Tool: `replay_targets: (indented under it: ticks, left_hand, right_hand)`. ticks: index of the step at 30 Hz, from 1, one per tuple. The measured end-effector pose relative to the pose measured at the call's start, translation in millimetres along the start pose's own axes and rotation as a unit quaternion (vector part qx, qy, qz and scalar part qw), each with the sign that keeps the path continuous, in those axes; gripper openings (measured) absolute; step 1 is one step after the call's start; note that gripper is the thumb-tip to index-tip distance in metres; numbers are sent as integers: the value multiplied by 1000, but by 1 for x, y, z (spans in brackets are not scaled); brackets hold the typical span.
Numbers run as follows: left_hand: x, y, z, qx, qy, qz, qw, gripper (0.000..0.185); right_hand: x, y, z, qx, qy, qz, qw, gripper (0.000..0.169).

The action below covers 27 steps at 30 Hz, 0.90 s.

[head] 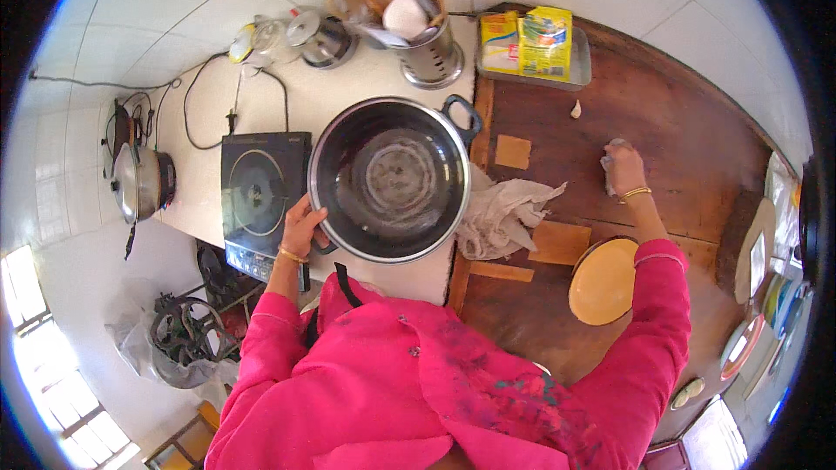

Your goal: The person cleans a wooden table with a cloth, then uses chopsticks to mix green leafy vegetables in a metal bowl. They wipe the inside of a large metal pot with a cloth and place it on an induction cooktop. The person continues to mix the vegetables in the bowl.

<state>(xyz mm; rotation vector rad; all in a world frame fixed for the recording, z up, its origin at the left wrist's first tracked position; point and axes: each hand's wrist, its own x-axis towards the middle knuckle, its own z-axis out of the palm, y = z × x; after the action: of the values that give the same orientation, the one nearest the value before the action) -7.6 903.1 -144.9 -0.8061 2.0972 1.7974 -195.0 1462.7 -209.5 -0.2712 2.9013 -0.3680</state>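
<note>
My left hand [303, 227] grips the lower left side of a large dark metal pot [398, 179], near its handle. The pot tilts towards me and its inside shows no food. At its right, a crumpled beige cloth [503, 209] lies across the counter's edge and the wooden table [679, 111]. On that table my right hand [625, 168] is closed around a small greyish crumpled cloth or wad [609, 173]. A garlic clove [575, 109] lies farther back to its left. Nearer me is a yellow-orange plate or lid [602, 282].
An induction cooker [261, 192] stands left of the pot. Behind are a perforated metal utensil holder [431, 59], a steel kettle [323, 39] and a tray [578, 78] with yellow packets [545, 42]. A lidded pot [140, 183] stands far left; a round chopping board [754, 251] is at right.
</note>
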Motion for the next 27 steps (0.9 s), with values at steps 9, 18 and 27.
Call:
replay_targets:
  ticks: [9, 18, 27]
  left_hand:
    - [1, -1, -13, -65, -55, 19, 996, 39]
    - [2, 2, -21, -116, -107, 61, 986, 21]
    - [4, -27, -26, -28, -85, 136, 987, 38]
  right_hand:
    - [-13, -79, 35, 39, 10, -13, 999, 25]
    - [-27, -88, 43, 51, 106, -7, 993, 40]
    - [-95, -166, 31, 229, 82, 86, 966, 38]
